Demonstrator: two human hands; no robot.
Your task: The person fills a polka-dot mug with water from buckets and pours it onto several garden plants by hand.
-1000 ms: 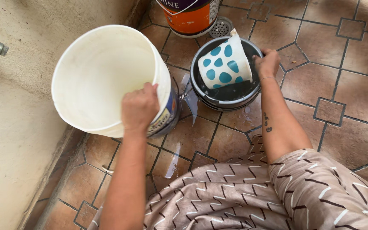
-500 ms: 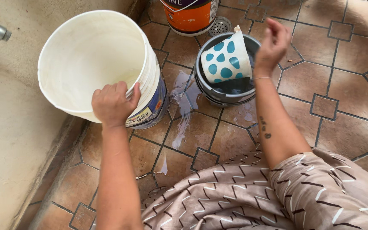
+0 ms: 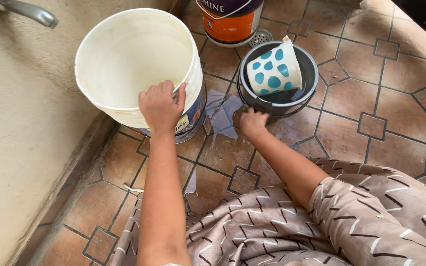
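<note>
White plastic bucket [image 3: 134, 59]: tilted, mouth facing up and toward the camera, long axis leaning away toward the plastered wall [image 3: 20, 148]. It rests on a second bucket with a printed label [image 3: 191, 123] that stands on the floor.

Left hand [image 3: 161, 106]: fingers clamped over the near rim of the white bucket, thumb outside, fingertips inside.

Right hand [image 3: 252, 120]: low at the floor, just beside the near wall of the dark grey bucket [image 3: 277, 106]; back of hand toward camera, fingers curled under; whether they grip anything cannot be told.

Dark grey bucket: upright, holding a white mug with teal spots [image 3: 274, 71] lying tilted inside, mouth toward the far side.

Surface: brown tiled floor [image 3: 380, 98] with dark grout lines, a puddle [image 3: 223, 116] between the two buckets. Round metal floor drain [image 3: 261, 37] at the far side, beside an orange paint pail [image 3: 230, 19]. Metal tap [image 3: 28, 11] projects from the wall at top left.

White bucket interior is bare, slightly stained cream, rim thick and rolled.
</note>
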